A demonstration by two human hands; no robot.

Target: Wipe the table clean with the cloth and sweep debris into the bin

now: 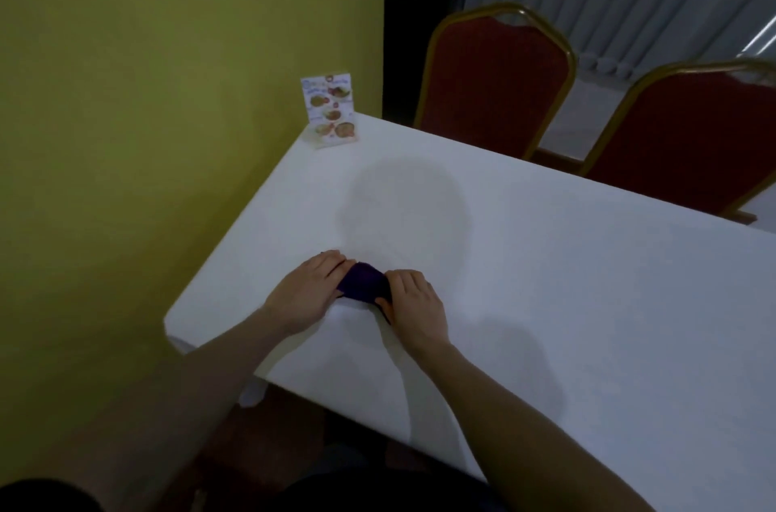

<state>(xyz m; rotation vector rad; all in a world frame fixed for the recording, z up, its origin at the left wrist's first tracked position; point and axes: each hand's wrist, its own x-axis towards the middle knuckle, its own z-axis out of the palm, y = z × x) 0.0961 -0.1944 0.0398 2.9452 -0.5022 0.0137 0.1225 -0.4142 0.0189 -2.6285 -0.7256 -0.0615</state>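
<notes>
- Both hands are down on the white table [546, 301], close to its near edge and not far from the near left corner by the yellow wall [168, 91].
- Between them lies the cloth [364, 284], a small dark purple piece, bunched or folded; it rests on the table top with a corner tucked under each hand.
- The left hand [308, 289] lies fairly flat with its fingers pressing the cloth's left side; the right hand [413, 301] is curled over the right side and seems to pinch the cloth's near edge. So both hands hold the cloth, neither is spread wide.
- From where I stand this looks like the very start, or a pause to fold or gather the cloth: the hands are shaping it rather than pushing it across the surface.
- I can see no crumbs or debris on the table; the picture is dim and soft, so small bits could be there and not show. No damp streaks are clear either, so I cannot say how much has been wiped.
- No bin is in sight, so the sweeping step appears not yet done.
- What seems left: wiping the broad stretch of table toward the far edge and right side, and around the menu card [331, 110] standing at the far left corner.
- Two red chairs [495, 79] stand along the far edge, clear of the work.
</notes>
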